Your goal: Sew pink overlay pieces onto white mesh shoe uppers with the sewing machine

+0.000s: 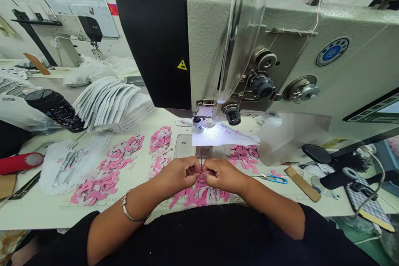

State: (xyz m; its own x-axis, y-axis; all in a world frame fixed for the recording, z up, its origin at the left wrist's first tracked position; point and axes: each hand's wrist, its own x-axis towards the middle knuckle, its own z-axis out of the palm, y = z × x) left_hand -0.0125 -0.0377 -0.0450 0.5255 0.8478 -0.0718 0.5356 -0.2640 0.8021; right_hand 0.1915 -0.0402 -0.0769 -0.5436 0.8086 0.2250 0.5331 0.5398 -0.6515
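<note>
My left hand (181,173) and my right hand (222,174) meet at the table's front, just in front of the sewing machine's needle plate (187,146). Both are closed in a pinch on one small pink cut-out piece (202,170) held between the fingertips. Under and in front of my hands lies a heap of pink pieces (199,193). A white mesh fabric piece (222,135) lies lit under the presser foot (197,123). A silver bangle circles my left wrist.
More pink pieces (106,174) lie spread at the left, and others (245,156) at the right. A stack of white mesh parts (109,102) stands back left. Blue-handled snips (274,179) and a cardboard strip (301,183) lie right. The machine head (280,50) looms above.
</note>
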